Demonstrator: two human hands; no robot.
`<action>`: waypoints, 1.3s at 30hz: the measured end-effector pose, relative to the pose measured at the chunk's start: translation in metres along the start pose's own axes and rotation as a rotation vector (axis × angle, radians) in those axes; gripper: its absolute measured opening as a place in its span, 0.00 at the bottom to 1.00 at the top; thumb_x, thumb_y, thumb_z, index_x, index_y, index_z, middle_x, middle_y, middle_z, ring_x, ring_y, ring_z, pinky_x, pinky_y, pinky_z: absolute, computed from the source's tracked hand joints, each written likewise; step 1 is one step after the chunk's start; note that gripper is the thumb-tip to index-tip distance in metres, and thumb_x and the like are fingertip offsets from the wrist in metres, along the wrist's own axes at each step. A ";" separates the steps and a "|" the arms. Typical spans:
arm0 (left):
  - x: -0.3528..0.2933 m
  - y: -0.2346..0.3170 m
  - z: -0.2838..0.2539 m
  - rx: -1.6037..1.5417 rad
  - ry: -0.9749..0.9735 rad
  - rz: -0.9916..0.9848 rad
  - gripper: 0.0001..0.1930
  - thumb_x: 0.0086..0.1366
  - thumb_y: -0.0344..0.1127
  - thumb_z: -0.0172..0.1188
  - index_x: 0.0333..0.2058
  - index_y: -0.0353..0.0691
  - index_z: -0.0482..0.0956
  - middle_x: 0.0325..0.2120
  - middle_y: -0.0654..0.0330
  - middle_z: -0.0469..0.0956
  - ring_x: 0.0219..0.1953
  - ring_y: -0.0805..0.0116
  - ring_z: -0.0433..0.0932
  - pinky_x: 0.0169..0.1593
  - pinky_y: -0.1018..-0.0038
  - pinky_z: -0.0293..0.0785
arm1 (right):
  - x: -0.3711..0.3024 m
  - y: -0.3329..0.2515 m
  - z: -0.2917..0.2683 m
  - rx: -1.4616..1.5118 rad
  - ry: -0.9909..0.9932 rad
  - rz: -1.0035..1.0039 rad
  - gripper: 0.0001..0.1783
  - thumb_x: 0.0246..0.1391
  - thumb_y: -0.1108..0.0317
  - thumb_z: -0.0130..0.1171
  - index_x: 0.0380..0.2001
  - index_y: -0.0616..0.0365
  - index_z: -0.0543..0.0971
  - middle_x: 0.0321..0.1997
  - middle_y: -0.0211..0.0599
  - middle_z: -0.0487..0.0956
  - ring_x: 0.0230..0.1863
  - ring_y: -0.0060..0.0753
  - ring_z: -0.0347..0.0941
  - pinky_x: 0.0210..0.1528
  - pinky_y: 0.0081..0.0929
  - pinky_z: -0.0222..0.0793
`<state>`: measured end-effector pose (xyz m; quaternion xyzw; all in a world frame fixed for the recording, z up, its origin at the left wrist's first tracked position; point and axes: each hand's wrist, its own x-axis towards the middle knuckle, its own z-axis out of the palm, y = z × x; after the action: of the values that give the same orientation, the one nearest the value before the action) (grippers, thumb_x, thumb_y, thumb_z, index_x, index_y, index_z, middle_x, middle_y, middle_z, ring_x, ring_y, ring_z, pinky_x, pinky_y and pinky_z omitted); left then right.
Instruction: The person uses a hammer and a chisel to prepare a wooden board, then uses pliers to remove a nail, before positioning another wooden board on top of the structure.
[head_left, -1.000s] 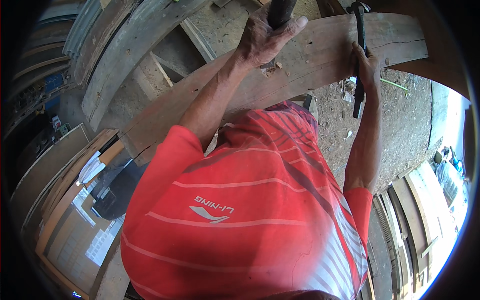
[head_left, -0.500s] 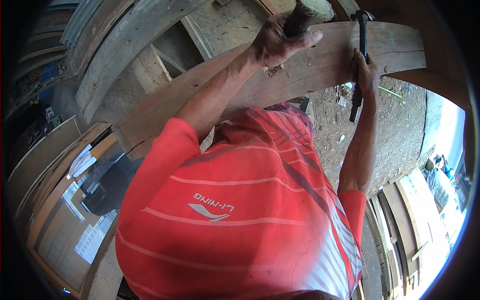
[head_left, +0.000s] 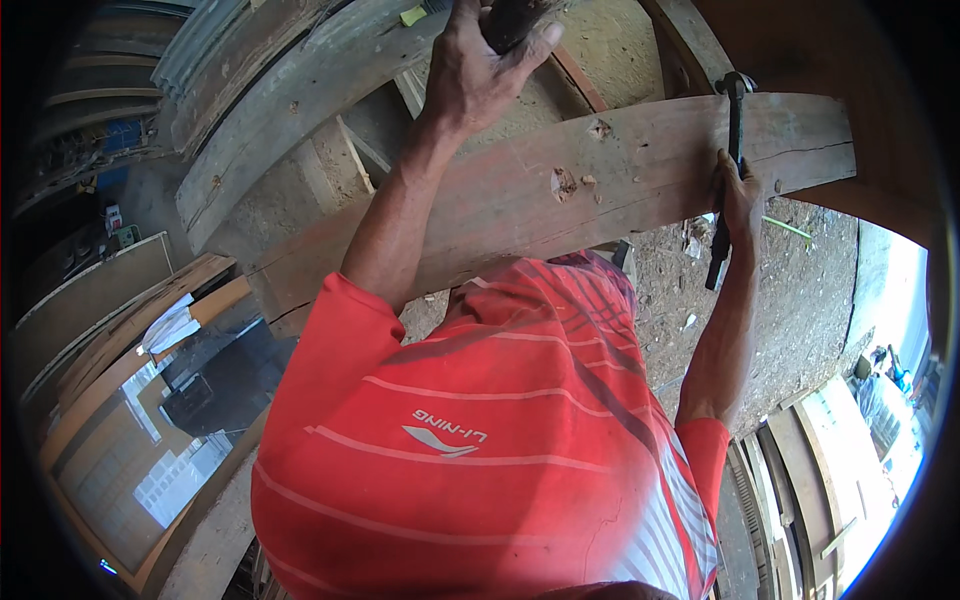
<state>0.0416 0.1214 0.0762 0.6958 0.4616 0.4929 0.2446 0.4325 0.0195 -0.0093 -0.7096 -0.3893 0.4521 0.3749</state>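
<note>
My left hand [head_left: 470, 85], near the top edge, is closed around a dark, thick wooden club [head_left: 512, 22], its thumb stretched along the side. The club's far end lies outside the picture. At the right, my right hand [head_left: 741, 200] grips the dark handle of a hammer [head_left: 735, 125]. The hammer lies across a long, weathered plank [head_left: 660, 150], its metal head near the plank's far edge and its handle end past the near edge. Between my hands the plank has two rough holes, one chipped hole [head_left: 563, 184] nearer me, with wood bits beside it.
Another long grey plank [head_left: 290, 110] runs at the upper left, beside corrugated sheets [head_left: 205, 50]. A yellow-green object [head_left: 412, 16] rests on it. Dirt ground [head_left: 660, 300] with scraps lies below. Stacked boards [head_left: 790, 480] stand at the lower right, a framed glass panel [head_left: 120, 450] at the lower left.
My left hand has lifted away up and left with the club, uncovering the holes in the plank. My right hand still holds the hammer at nearly the same spot on the plank.
</note>
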 end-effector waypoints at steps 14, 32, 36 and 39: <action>0.003 -0.181 -0.125 0.981 -0.258 -0.157 0.28 0.66 0.51 0.65 0.62 0.53 0.71 0.52 0.45 0.77 0.57 0.42 0.75 0.56 0.49 0.71 | 0.000 -0.002 -0.001 -0.068 0.037 0.006 0.20 0.66 0.50 0.60 0.34 0.58 0.77 0.18 0.23 0.72 0.17 0.17 0.70 0.20 0.20 0.63; -0.009 -0.207 -0.128 0.858 0.057 -0.214 0.28 0.65 0.43 0.68 0.62 0.46 0.71 0.61 0.52 0.71 0.66 0.49 0.64 0.68 0.52 0.57 | -0.125 -0.052 0.066 -0.064 -0.154 -0.106 0.16 0.69 0.56 0.56 0.41 0.60 0.76 0.20 0.24 0.68 0.21 0.16 0.64 0.25 0.20 0.61; -0.008 -0.211 -0.125 0.784 0.077 -0.342 0.27 0.66 0.48 0.65 0.60 0.44 0.72 0.57 0.49 0.74 0.62 0.46 0.69 0.64 0.52 0.63 | -0.157 -0.053 0.062 -0.443 -0.244 -0.144 0.20 0.69 0.52 0.56 0.45 0.61 0.77 0.23 0.32 0.72 0.24 0.26 0.69 0.30 0.29 0.67; -0.007 -0.207 -0.118 0.747 0.113 -0.324 0.26 0.66 0.49 0.65 0.58 0.42 0.73 0.55 0.47 0.75 0.58 0.44 0.72 0.60 0.52 0.69 | -0.172 -0.058 0.063 -0.576 -0.275 -0.179 0.20 0.68 0.52 0.57 0.46 0.61 0.77 0.24 0.41 0.75 0.25 0.35 0.73 0.31 0.34 0.70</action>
<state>-0.1500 0.1953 -0.0454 0.6269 0.7251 0.2840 0.0240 0.3120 -0.0982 0.0822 -0.6817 -0.6091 0.3801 0.1410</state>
